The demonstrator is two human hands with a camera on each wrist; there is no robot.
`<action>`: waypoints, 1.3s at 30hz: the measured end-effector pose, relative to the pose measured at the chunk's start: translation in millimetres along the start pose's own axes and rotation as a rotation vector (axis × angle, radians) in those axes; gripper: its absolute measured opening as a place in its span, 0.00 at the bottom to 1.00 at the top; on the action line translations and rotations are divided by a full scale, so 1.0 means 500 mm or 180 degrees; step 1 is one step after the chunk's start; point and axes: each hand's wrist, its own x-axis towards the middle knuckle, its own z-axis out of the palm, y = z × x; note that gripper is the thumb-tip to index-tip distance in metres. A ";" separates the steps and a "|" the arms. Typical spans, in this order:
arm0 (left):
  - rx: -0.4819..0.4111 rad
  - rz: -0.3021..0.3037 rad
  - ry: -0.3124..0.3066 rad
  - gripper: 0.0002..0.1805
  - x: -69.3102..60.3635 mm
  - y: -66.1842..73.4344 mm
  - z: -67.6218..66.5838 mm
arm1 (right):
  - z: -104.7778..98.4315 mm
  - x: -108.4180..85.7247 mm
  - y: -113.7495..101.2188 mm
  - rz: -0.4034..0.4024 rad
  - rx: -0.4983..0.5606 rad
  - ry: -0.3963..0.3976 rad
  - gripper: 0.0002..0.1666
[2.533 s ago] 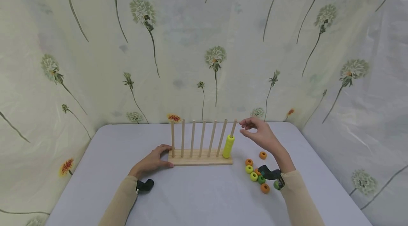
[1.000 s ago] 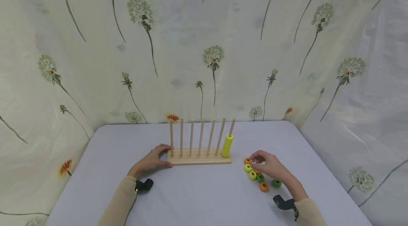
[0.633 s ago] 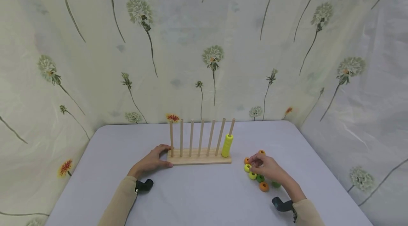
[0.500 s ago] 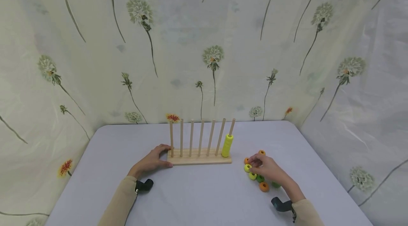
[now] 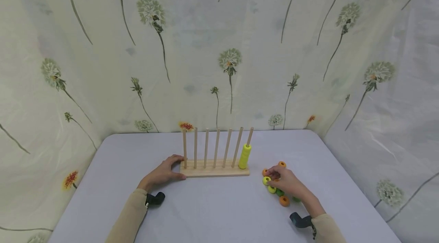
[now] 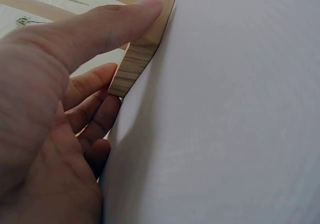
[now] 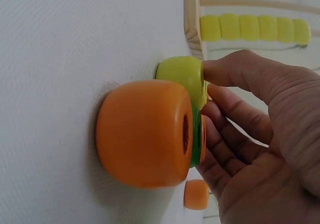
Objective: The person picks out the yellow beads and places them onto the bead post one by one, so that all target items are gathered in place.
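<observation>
My left hand (image 5: pixel 162 172) grips the left end of a wooden peg rack (image 5: pixel 216 173), its thumb on the front edge and its fingers behind. Several upright dowels stand on the rack; the rightmost carries a stack of yellow beads (image 5: pixel 244 157). To the right of the rack, my right hand (image 5: pixel 288 183) reaches into a group of loose beads and pinches a yellow bead (image 5: pixel 266 181) between thumb and fingers. In the right wrist view the nearer yellow bead (image 7: pixel 179 76) partly hides that pinch.
An orange bead (image 5: pixel 284 201) lies nearest the front, with a green bead (image 5: pixel 279 192) behind it. Another orange bead (image 5: pixel 282 163) sits beyond my right hand, which partly covers other beads. A flowered cloth (image 5: pixel 192 45) hangs behind the white table (image 5: pixel 192 212).
My right hand has come down from beside the rightmost dowel's top to the loose beads, then shifted slightly left onto a yellow one. The left hand keeps its place on the rack.
</observation>
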 end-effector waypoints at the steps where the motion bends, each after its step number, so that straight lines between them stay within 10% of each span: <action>1: 0.0009 0.0005 0.0002 0.43 0.000 0.000 0.000 | 0.001 0.000 0.001 -0.0019 -0.0019 0.0008 0.17; 39: -0.0059 -0.0030 0.0004 0.43 0.002 -0.005 -0.001 | -0.013 0.005 -0.004 0.0033 -0.0054 0.0084 0.18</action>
